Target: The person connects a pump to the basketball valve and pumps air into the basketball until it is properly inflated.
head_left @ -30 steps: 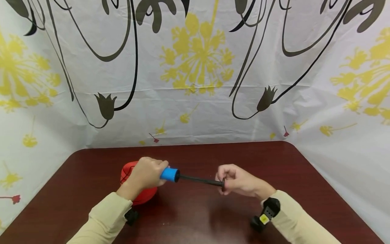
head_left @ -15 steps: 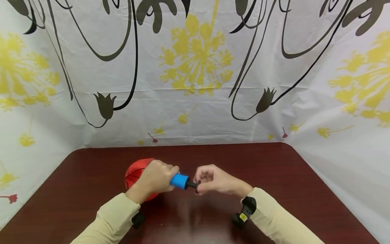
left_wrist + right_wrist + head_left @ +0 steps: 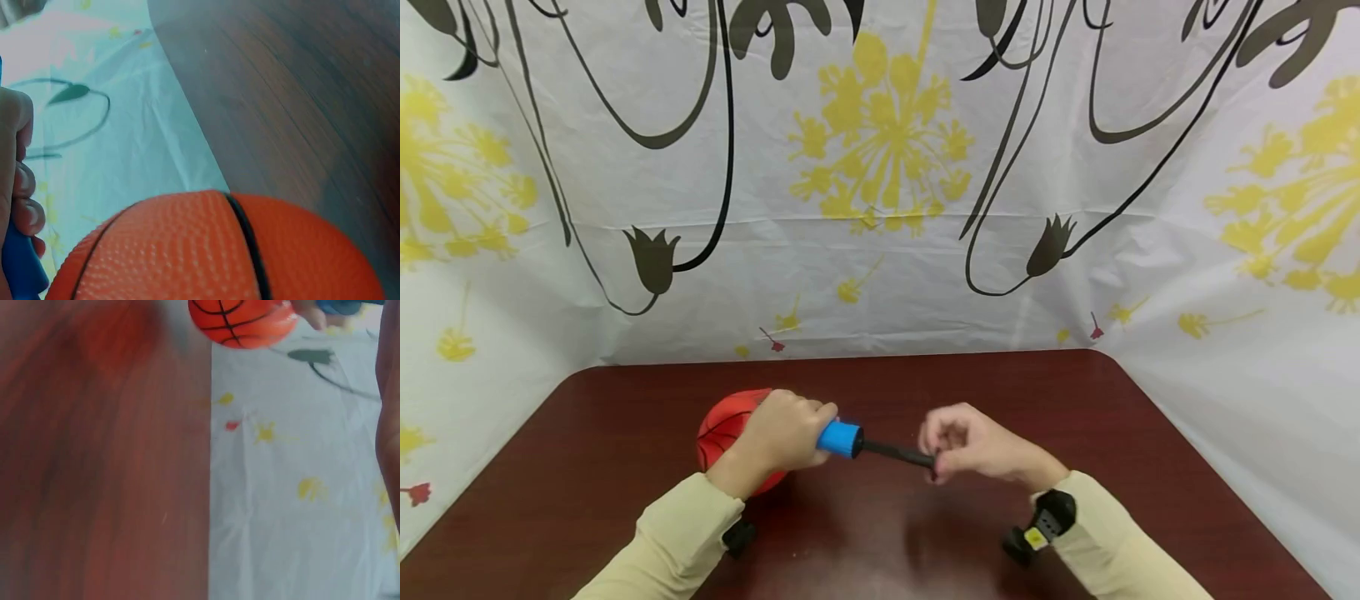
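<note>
My left hand (image 3: pixel 781 429) grips the blue barrel of a hand pump (image 3: pixel 839 438), which is held above the table and points right. At its right end, my right hand (image 3: pixel 983 448) pinches the black handle, with a good length of dark rod (image 3: pixel 895 452) showing between the two. An orange-red basketball (image 3: pixel 728 427) with black lines sits behind the left hand, partly covered by it. In the left wrist view the pebbled basketball (image 3: pixel 187 250) fills the bottom, beside curled fingers (image 3: pixel 28 215) on the blue pump. Whether the pump joins the ball is hidden.
A dark reddish-brown table (image 3: pixel 647 400) with rounded far corners lies beneath. White patterned cloth (image 3: pixel 880 292) hangs behind it and along both sides. Black straps with small devices are worn on both wrists, the right wrist strap (image 3: pixel 1055 512) showing most clearly.
The right hand moved left, pushing the rod nearly into the barrel half a second ago, then drew it rightward again. The left hand and ball shifted slightly.
</note>
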Motion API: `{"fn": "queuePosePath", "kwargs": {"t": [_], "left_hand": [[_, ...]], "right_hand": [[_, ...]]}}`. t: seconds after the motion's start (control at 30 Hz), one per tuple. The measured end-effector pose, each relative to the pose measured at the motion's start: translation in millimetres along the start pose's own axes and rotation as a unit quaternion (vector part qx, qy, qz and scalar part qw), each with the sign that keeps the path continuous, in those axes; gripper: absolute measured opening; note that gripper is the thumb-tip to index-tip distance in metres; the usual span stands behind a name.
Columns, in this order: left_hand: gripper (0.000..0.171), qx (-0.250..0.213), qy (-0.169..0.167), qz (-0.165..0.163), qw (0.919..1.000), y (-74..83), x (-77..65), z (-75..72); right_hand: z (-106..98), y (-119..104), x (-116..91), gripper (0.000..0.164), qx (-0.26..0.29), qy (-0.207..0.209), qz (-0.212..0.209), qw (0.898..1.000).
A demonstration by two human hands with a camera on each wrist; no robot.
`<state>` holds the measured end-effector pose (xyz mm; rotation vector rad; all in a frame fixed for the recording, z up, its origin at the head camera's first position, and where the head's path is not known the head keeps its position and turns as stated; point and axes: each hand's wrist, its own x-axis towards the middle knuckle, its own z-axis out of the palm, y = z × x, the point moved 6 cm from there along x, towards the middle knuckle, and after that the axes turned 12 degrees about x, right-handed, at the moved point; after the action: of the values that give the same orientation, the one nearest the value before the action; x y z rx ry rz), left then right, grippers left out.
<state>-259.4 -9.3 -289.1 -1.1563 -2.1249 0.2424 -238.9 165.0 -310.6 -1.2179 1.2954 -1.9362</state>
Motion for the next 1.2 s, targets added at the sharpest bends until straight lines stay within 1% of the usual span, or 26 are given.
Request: {"fn": "queuePosePath", "kwargs": {"t": [0.07,0.13,0.17,0.23,0.33,0.4,0.47,0.53,0.6,0.67,0.7,0.77,0.83,0.9,0.97,1.0,1.1,1.2], "left_hand": [[0.031,-0.003,-0.004,-0.001,1.0000,2.1,2.9,-1.6],[0.031,-0.002,-0.003,-0.008,1.0000,2.5,4.9,-4.1],[0.031,0.001,-0.002,-0.011,0.9999,2.3,5.1,-5.2],[0.031,0.004,-0.002,-0.007,1.0000,2.5,4.7,-7.2],[0.030,0.004,0.003,0.008,1.0000,3.1,3.2,-9.2],[0.031,0.002,0.006,0.012,0.9999,1.9,1.3,-10.1],[0.032,0.004,0.008,0.007,0.9999,-1.2,-1.6,-10.6],[0.033,0.009,0.004,-0.003,0.9999,-4.5,-4.6,-10.2],[0.034,0.012,0.000,-0.008,0.9999,-5.0,-6.4,-9.3],[0.034,0.011,0.000,-0.004,0.9999,-1.4,-5.7,-8.5],[0.033,0.009,0.002,0.000,1.0000,1.4,-4.1,-8.5],[0.033,0.009,0.009,0.006,0.9999,6.8,-0.6,-9.1],[0.032,0.009,0.016,0.009,0.9998,10.9,4.2,-10.3],[0.031,0.011,0.017,0.007,0.9998,12.5,8.2,-11.7],[0.031,0.010,0.010,0.002,0.9999,11.6,9.6,-12.1],[0.030,0.007,0.006,0.001,1.0000,10.8,9.3,-12.1],[0.030,-0.008,-0.005,-0.003,1.0000,7.0,4.5,-10.5],[0.030,-0.015,-0.012,-0.015,0.9997,-0.9,-4.7,-7.5]], "right_hand": [[1.6,3.0,14.0,0.022,-0.064,0.026,-0.012,0.998],[3.8,5.8,25.7,0.024,-0.097,0.044,-0.018,0.994],[5.2,7.5,29.7,0.024,-0.102,0.047,-0.016,0.994],[7.7,9.3,32.4,0.021,-0.093,0.045,-0.007,0.995],[9.0,8.2,24.8,0.013,-0.034,0.026,0.006,0.999],[9.5,4.0,15.1,0.011,0.013,-0.003,0.004,1.000],[8.9,-1.1,3.2,0.016,0.055,-0.035,0.001,0.998],[8.0,-5.2,-7.2,0.025,0.081,-0.060,-0.001,0.995],[6.9,-6.0,-12.9,0.030,0.096,-0.066,0.000,0.993],[7.4,-4.8,-12.0,0.026,0.084,-0.058,-0.012,0.995],[8.1,-4.0,-9.5,0.024,0.070,-0.048,-0.023,0.996],[9.1,-1.8,-1.0,0.016,0.033,-0.016,-0.048,0.998],[10.7,0.3,8.7,0.014,-0.015,0.016,-0.068,0.997],[11.9,1.8,16.4,0.016,-0.052,0.043,-0.075,0.995],[12.3,3.2,21.2,0.016,-0.066,0.059,-0.071,0.994],[12.5,3.6,21.9,0.016,-0.065,0.062,-0.065,0.994],[11.3,2.7,16.5,0.011,-0.033,0.057,-0.047,0.997],[9.4,-1.7,5.3,0.008,0.019,0.023,-0.049,0.998]]}}
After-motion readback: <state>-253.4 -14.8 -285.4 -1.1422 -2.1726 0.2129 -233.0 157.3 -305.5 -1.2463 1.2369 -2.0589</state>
